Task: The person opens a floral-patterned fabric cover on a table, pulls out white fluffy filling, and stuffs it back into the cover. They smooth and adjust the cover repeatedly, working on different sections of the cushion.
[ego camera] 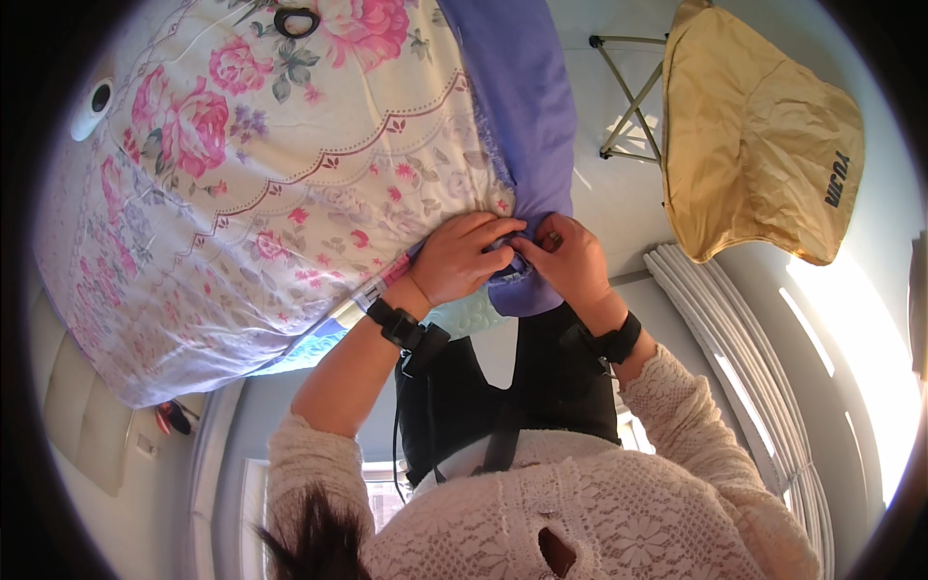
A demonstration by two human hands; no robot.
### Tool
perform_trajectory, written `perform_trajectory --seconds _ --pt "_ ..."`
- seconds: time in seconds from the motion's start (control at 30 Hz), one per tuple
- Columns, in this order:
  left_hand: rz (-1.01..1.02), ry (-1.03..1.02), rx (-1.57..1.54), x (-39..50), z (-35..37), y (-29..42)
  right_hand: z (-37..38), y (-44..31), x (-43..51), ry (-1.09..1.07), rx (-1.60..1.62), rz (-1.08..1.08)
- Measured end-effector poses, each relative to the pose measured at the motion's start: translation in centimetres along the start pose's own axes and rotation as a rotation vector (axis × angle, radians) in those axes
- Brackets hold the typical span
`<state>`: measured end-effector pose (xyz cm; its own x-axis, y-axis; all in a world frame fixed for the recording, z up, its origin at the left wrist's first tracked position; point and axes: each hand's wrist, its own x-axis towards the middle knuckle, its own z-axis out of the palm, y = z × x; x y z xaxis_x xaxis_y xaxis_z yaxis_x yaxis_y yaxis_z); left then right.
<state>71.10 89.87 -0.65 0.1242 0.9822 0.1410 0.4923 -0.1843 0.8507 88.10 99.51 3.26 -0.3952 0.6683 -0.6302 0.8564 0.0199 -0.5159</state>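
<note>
My left hand point(464, 257) rests at the near corner of a floral bed cover point(319, 174), its fingers on a bunched part of the purple fabric edging point(533, 130). My right hand point(573, 257) pinches the same edging from the right, thumb and fingertips close to those of my left hand. Between the hands, a small dark patch shows in the folds; I cannot tell what it is. Below them the purple fabric hangs down in front of my black trousers. A pale green quilted layer point(467, 312) shows under the cover. Both wrists wear black straps.
A tan folding chair point(754, 138) with metal legs stands at the right. Gathered curtains point(747, 377) hang on the near right side. On the bed lie a black-rimmed oval object point(296, 23) and a white cylindrical object point(93, 109) with a dark end.
</note>
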Motion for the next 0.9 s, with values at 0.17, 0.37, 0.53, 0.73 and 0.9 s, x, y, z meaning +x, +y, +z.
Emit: perform_trajectory --seconds 0.17,0.37,0.53,0.73,0.9 --pt "-0.001 0.004 0.011 0.1 0.0 0.1 0.5 -0.2 0.5 0.031 0.031 0.002" --pt "0.022 0.060 0.024 -0.3 0.4 -0.2 1.4 0.3 -0.1 -0.040 -0.051 -0.344" --pt "0.001 0.060 0.003 -0.3 0.6 -0.4 1.6 0.7 -0.1 -0.102 0.074 -0.380" --pt "-0.036 0.047 0.005 0.0 0.7 -0.5 -0.4 1.5 0.0 -0.252 0.270 -0.209" --pt "-0.042 0.019 -0.005 0.1 0.7 -0.5 -0.5 1.4 0.7 -0.187 0.160 -0.065"
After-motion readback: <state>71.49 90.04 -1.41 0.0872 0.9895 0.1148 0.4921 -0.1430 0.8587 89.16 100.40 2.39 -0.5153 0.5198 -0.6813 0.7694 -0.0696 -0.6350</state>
